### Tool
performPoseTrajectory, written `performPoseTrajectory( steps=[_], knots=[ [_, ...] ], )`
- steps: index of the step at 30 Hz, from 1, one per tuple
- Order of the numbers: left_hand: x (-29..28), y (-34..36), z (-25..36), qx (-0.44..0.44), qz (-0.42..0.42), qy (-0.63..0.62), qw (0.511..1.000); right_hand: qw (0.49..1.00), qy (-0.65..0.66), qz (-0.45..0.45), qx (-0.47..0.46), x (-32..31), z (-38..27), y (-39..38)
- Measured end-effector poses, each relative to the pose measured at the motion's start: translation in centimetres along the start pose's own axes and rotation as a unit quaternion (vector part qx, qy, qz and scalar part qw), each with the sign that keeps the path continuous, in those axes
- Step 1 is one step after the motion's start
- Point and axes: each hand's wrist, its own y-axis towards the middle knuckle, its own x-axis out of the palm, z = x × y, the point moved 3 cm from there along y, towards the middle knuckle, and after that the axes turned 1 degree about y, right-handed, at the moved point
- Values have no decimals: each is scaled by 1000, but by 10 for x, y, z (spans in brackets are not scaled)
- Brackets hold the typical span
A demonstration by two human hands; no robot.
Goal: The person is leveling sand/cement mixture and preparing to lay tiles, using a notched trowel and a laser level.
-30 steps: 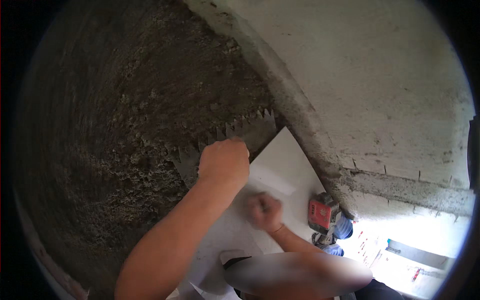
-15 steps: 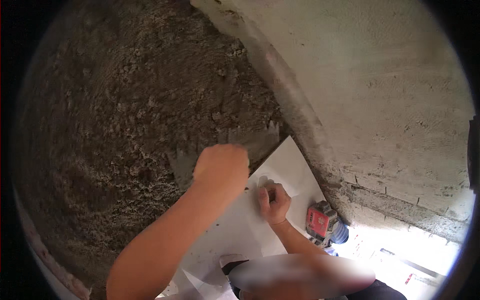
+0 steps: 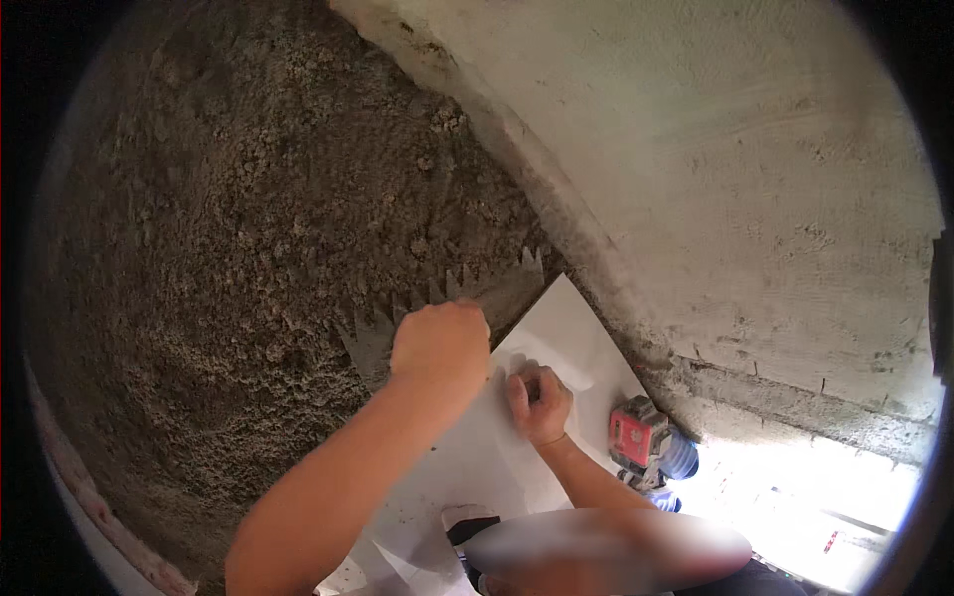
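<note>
My left hand (image 3: 440,350) is closed round a grey toothed metal trowel (image 3: 507,293), its grip mostly hidden by my fingers. The blade lies on dark, rough mortar (image 3: 229,219), along the upper left edge of a large white tile (image 3: 586,358). My right hand (image 3: 539,405) is curled on the tile just right of my left forearm; what its fingers hold, if anything, is hidden. Right of that hand, near the tile's edge, sits a dusty red-and-black tool (image 3: 632,435) with blue round parts (image 3: 680,455).
A pale plastered wall (image 3: 755,179) rises on the right, meeting the mortar along a rough diagonal edge. Brightly lit ground with small scattered items lies at the lower right. A blurred oval covers the bottom middle, over dark clothing.
My right hand has moved a little up the tile and its motion blur has gone. The trowel in my left hand has shifted only slightly; the whole view has also shifted.
</note>
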Motion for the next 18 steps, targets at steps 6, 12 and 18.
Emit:
performPoseTrajectory(
  steps=[6, 12, 18],
  knots=[
    [-3, -33, 0, -11, 67, 14, 998, 999, 20, 24, -6, -1, -5, 0],
    [-27, -145, -39, -113, 21, 16, 993, 999, 11, 16, 28, -8, -5, -6],
    [-7, -213, -68, -213, 88, -341, 912, 848, 358, -273, 280, -2, -106, -67]
  ],
)
